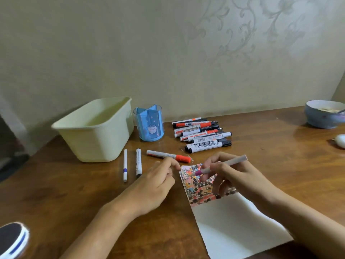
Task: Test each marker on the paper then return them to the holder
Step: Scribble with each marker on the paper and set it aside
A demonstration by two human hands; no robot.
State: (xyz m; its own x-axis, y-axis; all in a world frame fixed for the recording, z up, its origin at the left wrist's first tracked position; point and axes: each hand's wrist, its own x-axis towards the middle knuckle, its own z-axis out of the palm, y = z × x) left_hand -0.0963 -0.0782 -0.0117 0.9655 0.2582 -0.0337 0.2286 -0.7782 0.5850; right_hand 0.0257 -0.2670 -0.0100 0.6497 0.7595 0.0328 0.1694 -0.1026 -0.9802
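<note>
My right hand grips a thin white marker with a pink collar, its tip down on the scribbled top part of the white paper. My left hand rests on the table with its fingertips at the paper's top left corner; whether a cap is in it I cannot tell. A red-capped marker, a black-tipped marker and a thin blue-banded marker lie left of the paper. A pile of several markers lies behind. The blue holder stands empty.
A cream plastic bin stands left of the holder. A blue bowl with food sits at the far right, a white object near it. A round black-and-white thing is at the front left corner. The wall is close behind.
</note>
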